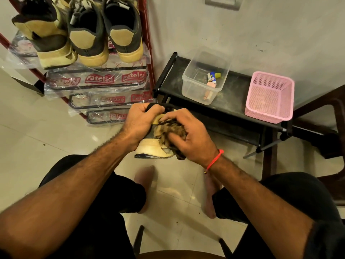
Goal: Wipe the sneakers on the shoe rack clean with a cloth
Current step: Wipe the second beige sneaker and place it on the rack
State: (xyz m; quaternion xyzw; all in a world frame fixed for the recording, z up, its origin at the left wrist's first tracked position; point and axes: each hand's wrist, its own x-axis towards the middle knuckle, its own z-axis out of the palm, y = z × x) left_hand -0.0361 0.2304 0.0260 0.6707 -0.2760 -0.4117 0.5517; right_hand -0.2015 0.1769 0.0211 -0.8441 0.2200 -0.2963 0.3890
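Head view: the sneaker [152,149] is clamped at its collar by the left hand [139,121], its long axis running down toward the lap, while the cloth [169,130] is clutched against its side by the right hand [190,136].

Held sneaker [153,146]: cream sole, dark grey upper. Cloth [170,129]: mottled brown and black. Racked sneakers [89,34]: tan and charcoal. Shoe rack [147,43]: red frame. Basket [268,96]: pink mesh. Wrist thread [214,159]: red

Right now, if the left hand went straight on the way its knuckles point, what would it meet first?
Probably the black bench: the left hand, gripping the sneaker, points up and away toward it. Depth is unclear.
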